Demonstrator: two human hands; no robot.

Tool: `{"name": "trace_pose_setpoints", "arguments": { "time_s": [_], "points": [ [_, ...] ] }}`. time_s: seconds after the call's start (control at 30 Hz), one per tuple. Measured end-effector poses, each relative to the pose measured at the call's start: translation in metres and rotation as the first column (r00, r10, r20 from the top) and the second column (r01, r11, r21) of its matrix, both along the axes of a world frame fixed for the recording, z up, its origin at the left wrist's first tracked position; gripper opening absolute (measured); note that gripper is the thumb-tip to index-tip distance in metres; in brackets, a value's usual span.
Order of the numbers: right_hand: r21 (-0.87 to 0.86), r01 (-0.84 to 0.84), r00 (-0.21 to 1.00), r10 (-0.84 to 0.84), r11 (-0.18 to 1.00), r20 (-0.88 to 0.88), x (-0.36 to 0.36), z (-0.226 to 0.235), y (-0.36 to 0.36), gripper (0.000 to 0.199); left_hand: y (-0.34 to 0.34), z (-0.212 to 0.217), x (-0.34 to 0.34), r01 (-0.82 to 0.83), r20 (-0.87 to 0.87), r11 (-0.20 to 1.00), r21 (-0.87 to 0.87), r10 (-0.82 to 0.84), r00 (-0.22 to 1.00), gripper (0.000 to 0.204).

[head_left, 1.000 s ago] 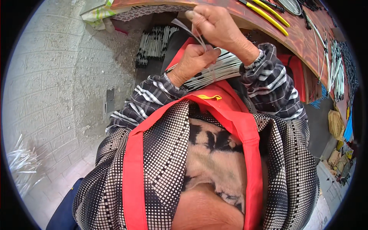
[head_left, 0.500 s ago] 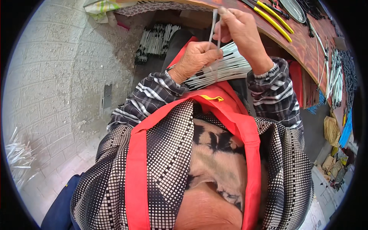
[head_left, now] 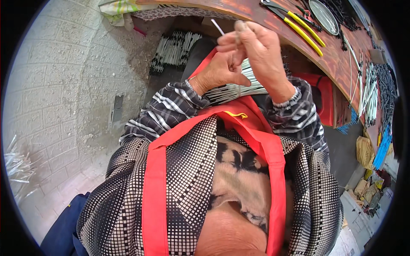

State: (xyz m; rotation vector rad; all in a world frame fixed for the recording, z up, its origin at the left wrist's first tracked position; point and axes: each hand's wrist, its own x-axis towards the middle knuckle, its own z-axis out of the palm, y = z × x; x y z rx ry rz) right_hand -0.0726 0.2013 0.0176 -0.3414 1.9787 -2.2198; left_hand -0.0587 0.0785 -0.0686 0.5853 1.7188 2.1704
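My right hand point(head_left: 260, 45) is raised over my lap, thumb and fingers pinched on a thin white strip point(head_left: 217, 27) whose end sticks out past the fingertips. Just below and left of it is my left hand point(head_left: 215, 73), with curled fingers and the thumb stretched to the right. Some of its fingertips are hidden behind the right hand, so what they hold does not show. Beneath both hands, a bundle of thin white rods point(head_left: 232, 94) lies across my lap, partly covered by them. A narrow band crosses the bundle.
Yellow-handled cutters point(head_left: 304, 34) and a clear oval dish point(head_left: 323, 17) lie on the wooden bench point(head_left: 239, 10). More white pieces point(head_left: 369, 91) hang over its right side. Bundles of white rods with dark ends point(head_left: 175, 51) stand beyond my knees. A rough wall point(head_left: 64, 85) is at left.
My right hand has come down slightly and in toward my left. The strip, which stood up as a loop between the hands, now shows only a short tilted end. The left thumb has moved away from its fingers.
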Motion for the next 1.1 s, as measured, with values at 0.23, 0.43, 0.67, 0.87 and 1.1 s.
{"name": "trace_pose_setpoints", "arguments": {
  "time_s": [0.23, 0.43, 0.67, 0.87, 1.1],
  "points": [
    [0.35, -0.038, 0.947, 0.146, 0.936, -0.286, -0.03, -0.021, -0.024, 0.033, 0.001, 0.001, 0.008, -0.085, 0.015, 0.992, -0.097, 0.087, 0.996, 0.036],
    [0.637, 0.282, 0.824, 0.159, 0.717, -0.544, -0.048, -0.032, 0.01, 0.032, -0.009, 0.013, 0.002, 0.105, 0.135, 0.987, -0.118, -0.089, 0.987, 0.033],
    [0.617, 0.133, 0.963, 0.045, 0.776, -0.264, -0.043, -0.03, 0.029, 0.032, -0.008, 0.01, -0.001, 0.069, 0.132, 0.986, -0.153, -0.049, 0.99, 0.04],
    [0.589, -0.161, 0.97, 0.236, 0.792, -0.052, -0.024, 0.001, 0.035, 0.03, -0.006, 0.011, 0.001, -0.021, 0.142, 0.99, -0.142, 0.042, 0.989, 0.038],
    [0.753, -0.103, 0.929, 0.333, 0.65, -0.161, 0.004, -0.017, 0.054, 0.022, -0.007, 0.009, -0.001, -0.058, 0.148, 0.983, -0.176, 0.085, 0.985, 0.035]
  ]
}}
